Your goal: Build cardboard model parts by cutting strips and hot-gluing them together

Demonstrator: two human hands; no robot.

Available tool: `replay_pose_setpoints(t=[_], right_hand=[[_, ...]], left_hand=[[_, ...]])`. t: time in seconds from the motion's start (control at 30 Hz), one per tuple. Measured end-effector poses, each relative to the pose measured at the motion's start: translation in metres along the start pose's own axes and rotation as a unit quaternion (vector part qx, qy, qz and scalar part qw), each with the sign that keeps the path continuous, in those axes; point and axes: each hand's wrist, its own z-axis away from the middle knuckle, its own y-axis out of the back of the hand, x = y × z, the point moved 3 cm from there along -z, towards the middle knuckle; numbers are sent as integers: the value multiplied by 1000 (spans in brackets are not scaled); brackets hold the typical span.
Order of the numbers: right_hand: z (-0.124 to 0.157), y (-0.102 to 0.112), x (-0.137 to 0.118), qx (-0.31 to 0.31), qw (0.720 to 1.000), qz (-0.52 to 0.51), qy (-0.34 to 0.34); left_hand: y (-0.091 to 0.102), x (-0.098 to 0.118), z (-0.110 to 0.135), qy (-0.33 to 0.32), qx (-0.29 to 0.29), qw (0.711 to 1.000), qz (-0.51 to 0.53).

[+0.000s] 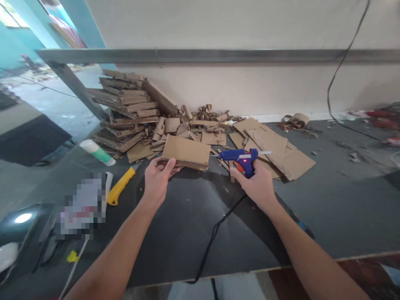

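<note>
My left hand (pixel 158 177) grips a small rectangular stack of corrugated cardboard (pixel 186 151) by its left end, thumb on the near edge, above the dark table. In my right hand (pixel 258 182) is a blue glue gun (pixel 238 156) with a lit red light and an orange trigger. Its nozzle points left toward the cardboard stack, with a small gap between them. A clear glue stick (pixel 265 152) sticks out of the gun's back. A narrow cardboard strip (pixel 231 171) shows by my right fingers; whether I touch it, I cannot tell.
Behind stand piled cardboard pieces (pixel 131 104) and scraps (pixel 200 118); flat sheets (pixel 290 160) lie to the right. On the left are a white-green tube (pixel 97 152), a yellow utility knife (pixel 121 186) and a blurred-out device (pixel 83 204). A black cord (pixel 215 229) crosses the table's front edge.
</note>
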Motion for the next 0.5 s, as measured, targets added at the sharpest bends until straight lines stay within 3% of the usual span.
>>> replay_pose_setpoints(t=[0.17,0.33,0.43,0.5], right_hand=[[3,-4,4,-1,995,-95,-41],[3,-10,8,3,976,-206,-68],[2,-12,10,3,969,-233,-81],[2,-12,10,2,967,-238,-87]], left_hand=[[-3,6,2,5,-27,1000,7],[-8,9,10,46,-136,988,-63],[-10,10,17,62,-218,956,-186],[-13,10,21,25,-274,913,-301]])
